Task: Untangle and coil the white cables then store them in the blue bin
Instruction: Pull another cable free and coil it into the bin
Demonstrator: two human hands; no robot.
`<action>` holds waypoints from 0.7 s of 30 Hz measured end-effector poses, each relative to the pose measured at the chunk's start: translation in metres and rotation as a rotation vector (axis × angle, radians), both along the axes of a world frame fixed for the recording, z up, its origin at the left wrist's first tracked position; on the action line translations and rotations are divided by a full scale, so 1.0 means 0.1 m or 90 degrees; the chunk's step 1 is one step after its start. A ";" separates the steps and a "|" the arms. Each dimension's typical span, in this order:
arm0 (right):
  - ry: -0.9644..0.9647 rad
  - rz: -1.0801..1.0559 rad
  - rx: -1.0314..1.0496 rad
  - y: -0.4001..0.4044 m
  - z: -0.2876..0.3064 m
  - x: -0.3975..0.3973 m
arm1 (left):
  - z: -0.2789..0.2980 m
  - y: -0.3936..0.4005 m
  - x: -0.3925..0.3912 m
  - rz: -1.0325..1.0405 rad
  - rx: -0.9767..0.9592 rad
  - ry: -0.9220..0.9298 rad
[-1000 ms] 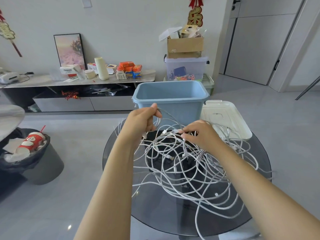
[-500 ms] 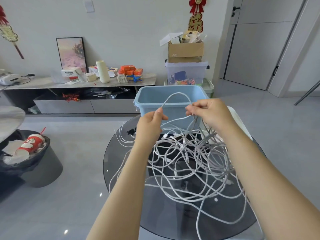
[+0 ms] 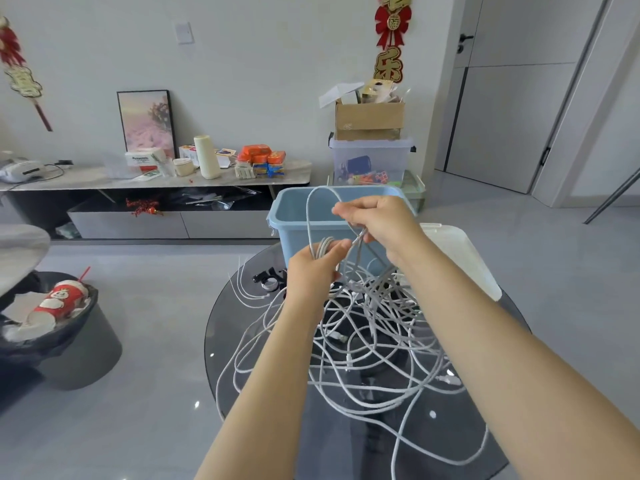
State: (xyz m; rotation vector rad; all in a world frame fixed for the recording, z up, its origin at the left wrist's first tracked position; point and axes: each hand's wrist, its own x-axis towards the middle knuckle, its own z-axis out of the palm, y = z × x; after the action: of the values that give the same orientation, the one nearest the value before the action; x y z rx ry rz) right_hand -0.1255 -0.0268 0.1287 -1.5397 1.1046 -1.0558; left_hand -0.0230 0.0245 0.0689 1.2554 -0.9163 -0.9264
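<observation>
White cables: first coil starting above the table's far side.
Left hand is now gripping several loops; right hand is pinching a strand, raised before the blue bin, most cable lying tangled.

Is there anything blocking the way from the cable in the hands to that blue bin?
Nothing visible does. The bin stands open just behind both hands, its lid lying off to the right. But the cable held by the left hand and right hand trails down into the tangle on the table.
</observation>
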 end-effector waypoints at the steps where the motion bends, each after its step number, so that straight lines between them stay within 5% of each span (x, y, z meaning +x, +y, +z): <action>1: -0.022 -0.008 0.013 0.03 -0.03 0.02 | -0.01 -0.01 -0.01 0.004 0.006 0.017; 9: -0.074 -0.022 0.079 0.11 -0.25 -0.09 | -0.03 -0.05 -0.12 0.001 -0.003 0.054; 16: 0.207 0.031 -0.086 0.13 -0.59 -0.23 | 0.02 -0.06 -0.11 0.064 0.015 0.105; 21: 0.293 0.088 -0.108 0.05 -0.87 -0.45 | 0.18 -0.05 -0.03 0.119 -0.035 0.151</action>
State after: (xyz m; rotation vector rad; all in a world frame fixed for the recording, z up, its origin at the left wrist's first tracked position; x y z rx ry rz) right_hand -0.1708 -0.0215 0.0417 -2.0315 1.2129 -0.7312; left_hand -0.0259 0.0192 0.0870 1.1349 -0.6225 -0.8740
